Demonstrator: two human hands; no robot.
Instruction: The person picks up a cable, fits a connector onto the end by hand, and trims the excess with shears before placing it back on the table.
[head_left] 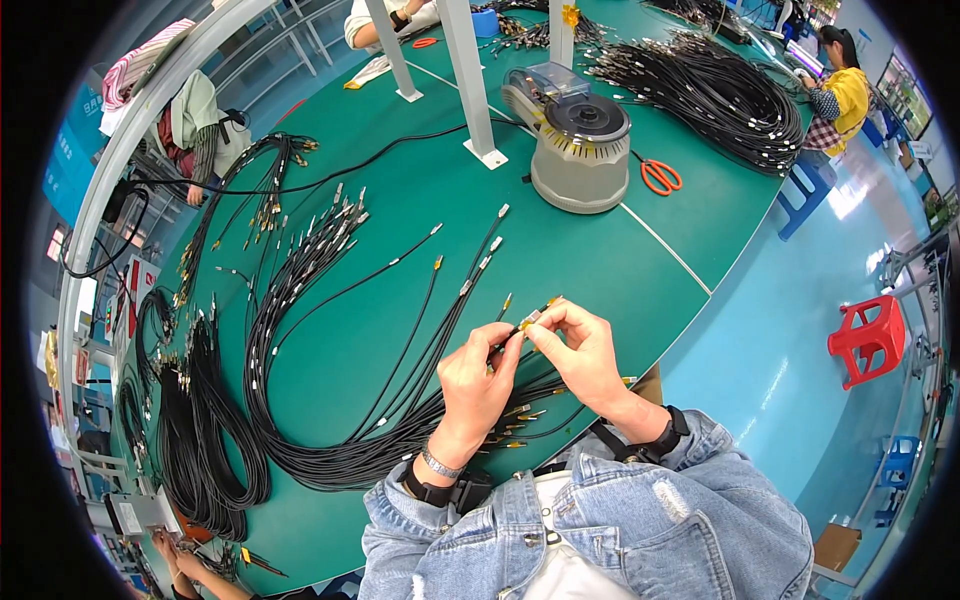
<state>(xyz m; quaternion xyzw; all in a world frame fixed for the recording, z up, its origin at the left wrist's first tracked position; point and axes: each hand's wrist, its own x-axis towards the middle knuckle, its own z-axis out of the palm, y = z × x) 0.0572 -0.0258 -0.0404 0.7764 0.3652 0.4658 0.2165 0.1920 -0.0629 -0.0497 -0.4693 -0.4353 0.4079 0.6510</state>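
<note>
My left hand (pixel 478 378) is closed, thumb against fingers, on a black cable near its end. Just right of it, my right hand (pixel 578 350) pinches the same cable's end, where a small metal connector (pixel 530 320) with a bit of yellow shows between the fingertips. The two hands nearly touch above the green table. Beneath them runs a thick bundle of black cables (pixel 330 465), curving from the left, with several yellow-tipped ends (pixel 515 425) by my left wrist. Other loose ends with white tags (pixel 495 245) point away from me.
A grey round tape dispenser (pixel 580 160) stands ahead, with orange-handled scissors (pixel 660 177) beside it. Metal posts (pixel 470 80) rise from the table. More cable coils (pixel 710 95) lie at the far right and left. Co-workers sit around the table; a red stool (pixel 868 340) stands on the floor.
</note>
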